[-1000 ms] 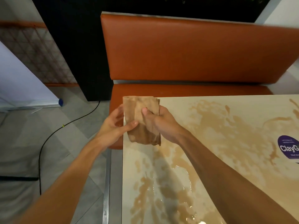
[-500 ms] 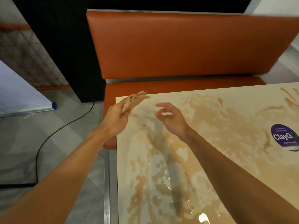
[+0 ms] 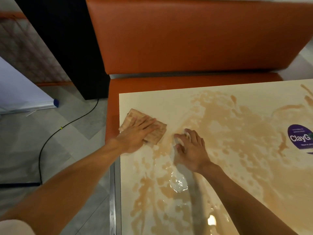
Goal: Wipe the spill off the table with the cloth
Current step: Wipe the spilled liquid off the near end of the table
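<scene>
While the brown spill [image 3: 237, 133] is lying across the surface [image 3: 152, 102], I am pressing my left grip [image 3: 135, 134], opened flat, on the cloth [image 3: 158, 135] by the far-left corner; my right grip [image 3: 191, 150] is resting wide just right, holding nothing.

We sit at a booth in what looks like a café or casual restaurant.
We face an orange padded bench [image 3: 186, 39] with a tall backrest, set close against a cream table [image 3: 152, 102] bearing a round purple sticker [image 3: 299, 138] printed "ClayG", its last letters cut off. To our left, grey floor tiles [image 3: 76, 119], a trailing black cable [image 3: 50, 138] and the foot of a banner stand [image 3: 28, 106].
</scene>
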